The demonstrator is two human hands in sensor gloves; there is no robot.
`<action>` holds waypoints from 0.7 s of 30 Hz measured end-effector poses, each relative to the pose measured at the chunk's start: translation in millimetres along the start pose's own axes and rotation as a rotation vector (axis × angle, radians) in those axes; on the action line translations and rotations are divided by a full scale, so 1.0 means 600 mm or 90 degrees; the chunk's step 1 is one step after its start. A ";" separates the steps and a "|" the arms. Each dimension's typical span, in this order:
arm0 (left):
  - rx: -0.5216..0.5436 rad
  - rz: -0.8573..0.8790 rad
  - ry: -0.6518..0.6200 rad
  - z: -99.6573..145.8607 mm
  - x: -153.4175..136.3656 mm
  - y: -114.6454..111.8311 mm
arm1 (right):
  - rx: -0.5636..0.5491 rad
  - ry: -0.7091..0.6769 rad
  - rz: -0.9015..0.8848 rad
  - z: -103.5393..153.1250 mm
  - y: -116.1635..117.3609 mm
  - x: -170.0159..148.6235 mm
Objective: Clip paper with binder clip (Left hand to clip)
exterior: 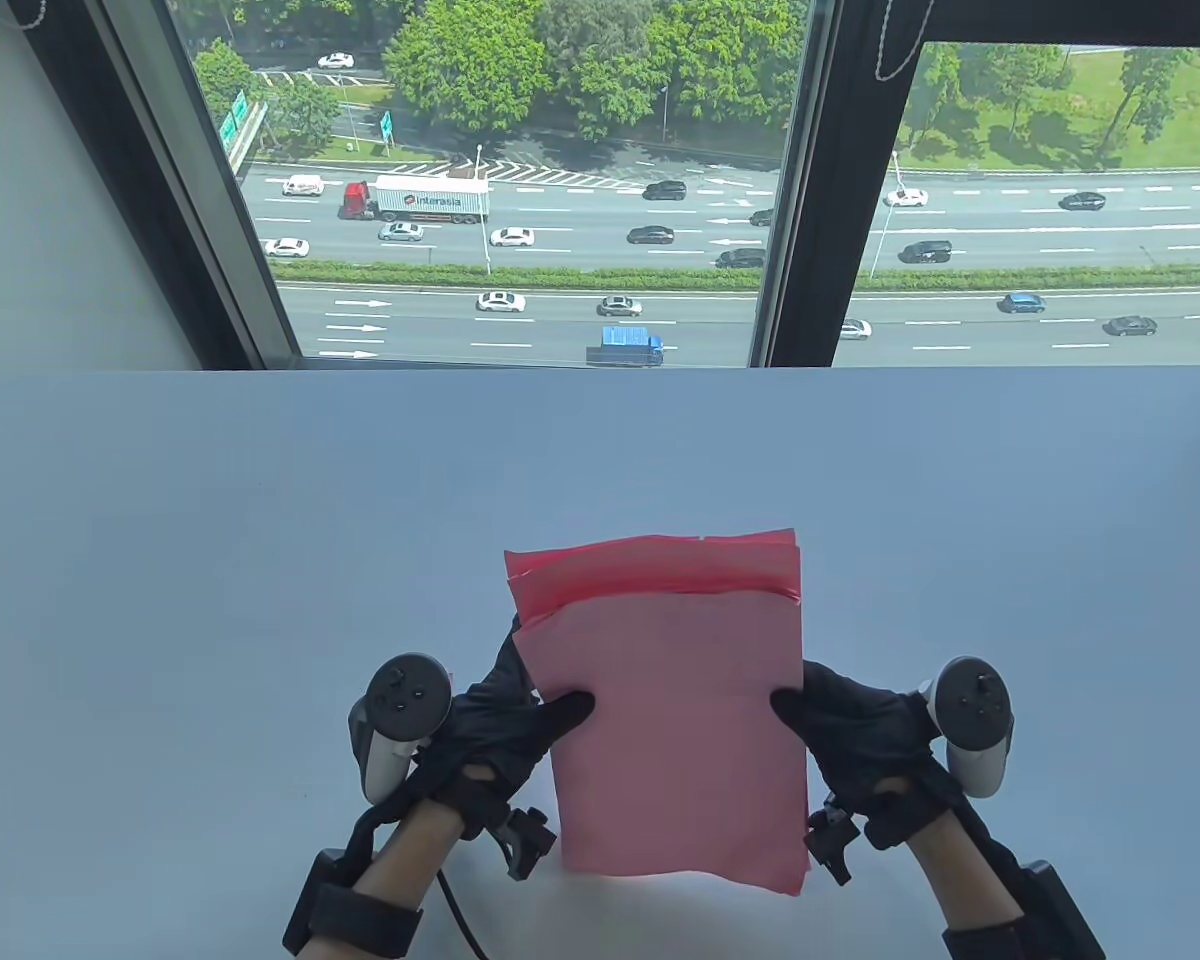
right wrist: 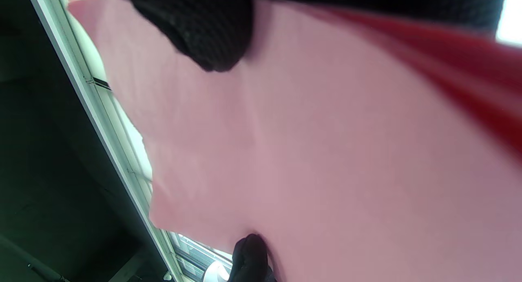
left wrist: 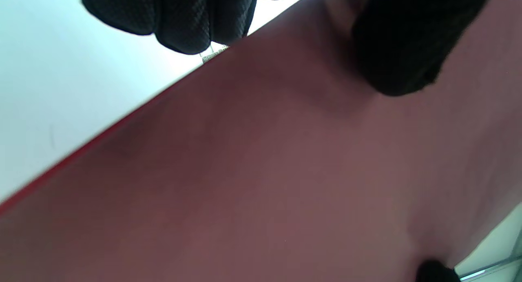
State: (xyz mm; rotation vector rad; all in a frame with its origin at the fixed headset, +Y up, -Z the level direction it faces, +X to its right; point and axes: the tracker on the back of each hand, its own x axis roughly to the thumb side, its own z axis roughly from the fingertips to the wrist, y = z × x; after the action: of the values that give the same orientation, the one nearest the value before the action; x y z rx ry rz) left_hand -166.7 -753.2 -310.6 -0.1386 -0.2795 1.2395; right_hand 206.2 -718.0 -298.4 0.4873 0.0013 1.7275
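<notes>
Both hands hold a stack of pink paper point(exterior: 675, 720) above the white table point(exterior: 210, 550), its long axis running away from the person; the left hand point(exterior: 500, 725) grasps the left long edge, thumb lying on the top sheet and fingers out of sight beneath; the right hand point(exterior: 860, 735) grasps the right long edge the same way. The sheets sit between the two hands, tilted so that the far end rises toward the window point(exterior: 520, 200); the near corners hang close to the wrists.

The stack is not squared; along the far edge the lower sheets stick out past the top one and show as a brighter red band, slightly skewed to the left. The paper is plain pink, smooth, with no marks visible.

No binder clip can be made out for certain; in the left wrist view a small pale metallic speck point(left wrist: 214, 55) peeks out at the paper's edge just below the fingers point(left wrist: 183, 16), too small to name. Since the left hand is to clip, I judge the right hand must carry the stack alone first; where the clip lies from the left hand I cannot tell.
</notes>
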 end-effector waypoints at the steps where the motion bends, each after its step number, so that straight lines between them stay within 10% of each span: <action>1: -0.005 0.012 -0.012 -0.001 0.002 -0.001 | 0.004 -0.001 0.005 0.000 0.002 0.001; 15: 0.107 -0.057 -0.324 0.042 0.098 -0.004 | -0.064 -0.128 0.100 0.018 0.022 0.051; 21: 0.070 -0.095 -0.274 0.030 0.074 -0.016 | -0.039 -0.109 0.162 0.015 0.022 0.033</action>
State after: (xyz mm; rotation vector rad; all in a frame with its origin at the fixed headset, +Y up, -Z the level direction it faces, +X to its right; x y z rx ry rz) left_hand -150.1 -715.1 -284.8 0.2435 -0.5816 1.1240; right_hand 193.9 -704.7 -280.3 0.6093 -0.2447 1.9219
